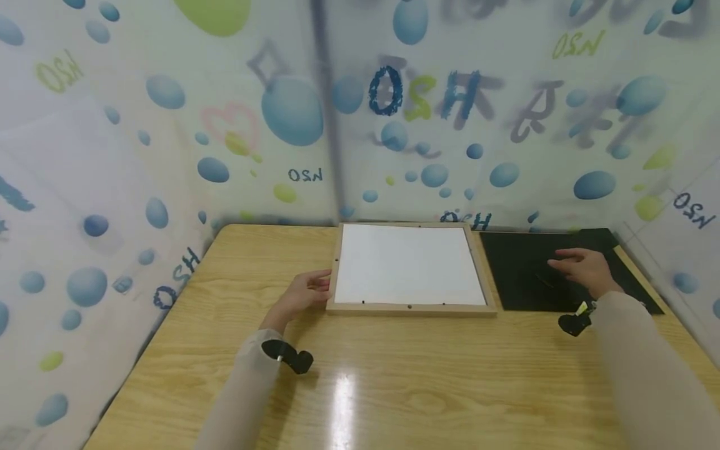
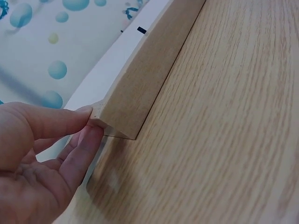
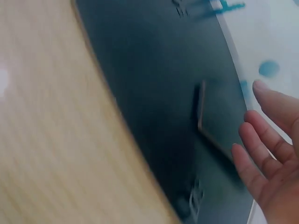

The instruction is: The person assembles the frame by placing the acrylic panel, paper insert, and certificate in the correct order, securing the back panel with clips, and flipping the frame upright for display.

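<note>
A wooden picture frame [image 1: 410, 310] lies on the table with a white sheet [image 1: 410, 265] inside its border and small dark tabs along the inner edge. My left hand [image 1: 300, 292] is at the frame's left side; in the left wrist view its thumb and fingertips pinch a corner of the wooden border [image 2: 140, 79]. To the right of the frame lies a flat black board [image 1: 514, 269]. Over this board hovers my right hand [image 1: 587, 272], fingers spread and holding nothing. A thin bent bar [image 3: 201, 105] shows on the board, close to the right fingertips.
The wood-grain table [image 1: 427, 381] extends toward me in front of the frame. A curtain [image 1: 467, 150] printed with blue and green drops stands right behind the table's far edge. A pale wooden strip [image 1: 638, 278] runs along the black board's right side.
</note>
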`<state>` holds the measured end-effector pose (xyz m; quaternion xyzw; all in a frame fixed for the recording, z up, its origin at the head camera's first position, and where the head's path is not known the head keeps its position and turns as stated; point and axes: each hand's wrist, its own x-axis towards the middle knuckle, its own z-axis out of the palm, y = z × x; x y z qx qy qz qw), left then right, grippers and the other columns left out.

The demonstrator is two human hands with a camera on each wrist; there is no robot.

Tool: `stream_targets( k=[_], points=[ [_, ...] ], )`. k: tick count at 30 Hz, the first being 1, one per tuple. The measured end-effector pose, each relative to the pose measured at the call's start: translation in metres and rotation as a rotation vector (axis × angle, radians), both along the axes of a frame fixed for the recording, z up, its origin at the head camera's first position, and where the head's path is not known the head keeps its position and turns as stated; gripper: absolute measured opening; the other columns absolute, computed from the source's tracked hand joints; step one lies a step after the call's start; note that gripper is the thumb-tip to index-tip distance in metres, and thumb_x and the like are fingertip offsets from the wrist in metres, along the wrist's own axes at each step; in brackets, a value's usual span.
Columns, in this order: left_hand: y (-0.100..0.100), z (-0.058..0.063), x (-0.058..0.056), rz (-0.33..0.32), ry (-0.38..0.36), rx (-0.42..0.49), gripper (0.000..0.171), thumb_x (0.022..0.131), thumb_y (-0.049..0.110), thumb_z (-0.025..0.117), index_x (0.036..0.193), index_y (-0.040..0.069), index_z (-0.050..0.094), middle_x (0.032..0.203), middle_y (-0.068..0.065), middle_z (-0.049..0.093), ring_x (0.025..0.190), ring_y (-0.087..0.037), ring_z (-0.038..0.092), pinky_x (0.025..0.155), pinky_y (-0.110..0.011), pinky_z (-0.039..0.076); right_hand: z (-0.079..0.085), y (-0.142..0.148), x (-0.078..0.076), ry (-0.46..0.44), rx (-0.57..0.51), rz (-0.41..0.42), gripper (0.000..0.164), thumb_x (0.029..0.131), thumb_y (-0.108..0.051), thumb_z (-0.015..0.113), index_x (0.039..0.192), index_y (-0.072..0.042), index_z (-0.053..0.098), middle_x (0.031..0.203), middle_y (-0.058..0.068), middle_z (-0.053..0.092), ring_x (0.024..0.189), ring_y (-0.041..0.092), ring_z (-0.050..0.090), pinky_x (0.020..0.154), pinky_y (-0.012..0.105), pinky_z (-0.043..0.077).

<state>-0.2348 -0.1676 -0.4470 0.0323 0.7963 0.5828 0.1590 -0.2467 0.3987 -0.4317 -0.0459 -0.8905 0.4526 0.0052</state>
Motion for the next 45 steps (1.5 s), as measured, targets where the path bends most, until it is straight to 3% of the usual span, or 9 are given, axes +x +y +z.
stream_targets(
  k=[2, 5, 8, 10, 18, 26, 35, 45],
  points=[
    [0.001, 0.000, 0.000, 0.000, 0.006, -0.009, 0.054, 0.085, -0.005, 0.059, 0.136, -0.001, 0.040, 0.121, -0.025, 0.049, 0.111, -0.033, 0.049, 0.083, -0.033, 0.049, -0.004, 0.009, 0.005, 0.010, 0.026, -0.055, 0.064, 0.086, -0.032, 0.064, 0.125, 0.014, 0.044, 0.081, -0.009, 0.059, 0.068, -0.002, 0.055, 0.058, 0.025, 0.050],
    [0.001, 0.000, -0.001, -0.012, 0.021, -0.024, 0.054, 0.085, -0.003, 0.060, 0.136, -0.002, 0.040, 0.121, -0.025, 0.049, 0.111, -0.033, 0.049, 0.084, -0.033, 0.049, -0.009, 0.022, 0.013, 0.029, 0.143, -0.083, 0.061, 0.086, -0.033, 0.063, 0.123, 0.013, 0.047, 0.086, 0.014, 0.064, 0.074, 0.019, 0.060, 0.062, 0.038, 0.049],
    [0.001, -0.001, -0.001, -0.016, 0.025, -0.035, 0.054, 0.086, -0.002, 0.060, 0.136, -0.001, 0.040, 0.121, -0.025, 0.049, 0.111, -0.033, 0.049, 0.084, -0.034, 0.048, -0.013, 0.032, 0.020, 0.050, 0.238, -0.059, 0.061, 0.088, -0.033, 0.060, 0.122, 0.015, 0.046, 0.100, 0.033, 0.059, 0.087, 0.044, 0.054, 0.067, 0.050, 0.045],
    [0.000, -0.001, -0.001, -0.012, 0.017, -0.030, 0.055, 0.085, -0.003, 0.060, 0.136, 0.000, 0.040, 0.122, -0.024, 0.049, 0.111, -0.033, 0.048, 0.085, -0.034, 0.048, -0.015, 0.038, 0.024, 0.054, 0.254, -0.042, 0.060, 0.089, -0.032, 0.059, 0.122, 0.016, 0.045, 0.103, 0.035, 0.057, 0.094, 0.050, 0.049, 0.070, 0.054, 0.043],
    [0.001, -0.001, -0.001, -0.027, 0.017, -0.027, 0.055, 0.086, -0.002, 0.060, 0.137, 0.000, 0.039, 0.123, -0.024, 0.048, 0.111, -0.033, 0.048, 0.085, -0.034, 0.048, -0.016, 0.059, 0.044, 0.080, 0.294, -0.035, 0.061, 0.089, -0.030, 0.059, 0.122, 0.018, 0.042, 0.112, 0.042, 0.046, 0.095, 0.054, 0.045, 0.071, 0.057, 0.041],
    [-0.001, -0.001, -0.001, -0.042, 0.037, -0.073, 0.056, 0.087, 0.003, 0.060, 0.138, 0.001, 0.038, 0.125, -0.025, 0.047, 0.113, -0.034, 0.047, 0.088, -0.037, 0.046, -0.013, 0.077, 0.063, -0.022, 0.289, -0.082, 0.071, 0.090, -0.037, 0.057, 0.130, 0.017, 0.033, 0.126, 0.044, 0.031, 0.110, 0.058, 0.031, 0.083, 0.065, 0.031],
    [-0.002, 0.001, 0.001, -0.055, 0.063, -0.090, 0.055, 0.087, 0.003, 0.060, 0.138, -0.002, 0.037, 0.124, -0.026, 0.046, 0.113, -0.036, 0.047, 0.089, -0.037, 0.045, -0.019, 0.091, 0.071, -0.040, 0.322, -0.106, 0.077, 0.088, -0.041, 0.058, 0.132, 0.015, 0.030, 0.132, 0.043, 0.024, 0.114, 0.059, 0.025, 0.085, 0.067, 0.028],
    [-0.001, 0.002, 0.000, -0.070, 0.070, -0.099, 0.056, 0.087, 0.002, 0.060, 0.137, -0.004, 0.036, 0.122, -0.027, 0.047, 0.111, -0.036, 0.048, 0.089, -0.037, 0.044, -0.025, 0.093, 0.078, -0.106, 0.287, -0.146, 0.087, 0.085, -0.049, 0.057, 0.136, 0.014, 0.023, 0.132, 0.045, 0.018, 0.111, 0.060, 0.029, 0.081, 0.064, 0.034]
  ],
)
